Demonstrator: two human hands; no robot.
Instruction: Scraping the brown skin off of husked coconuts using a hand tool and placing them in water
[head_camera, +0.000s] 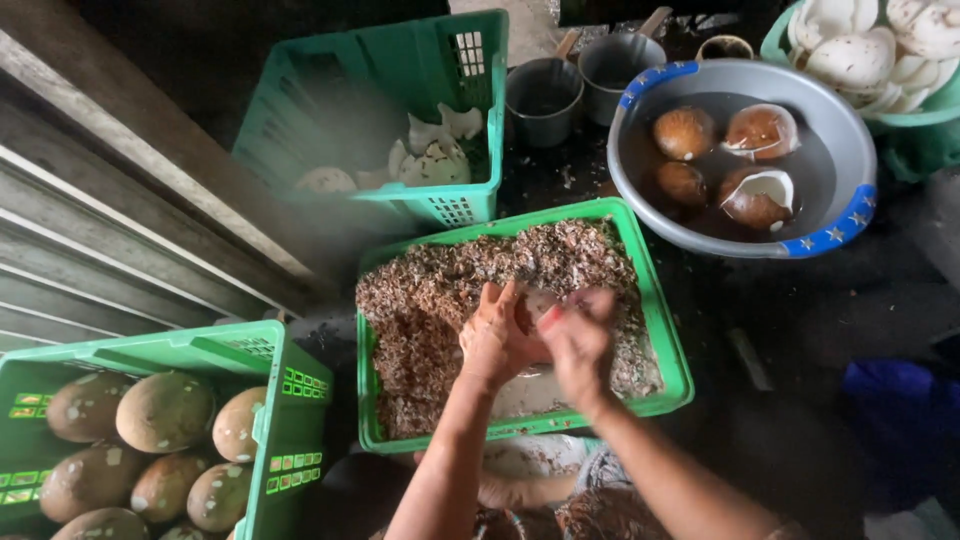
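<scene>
Shavings (440, 290) (brown) in green tray (660, 330)

Dim scene, bright crates, moving hands (540, 335) blurred (wide-angle edge distortion).

Head cam, steep downward, close over crate (668, 340).

Right hand (578, 340) motion-blurred; object between hands mostly hidden, possibly coconut piece.
</scene>
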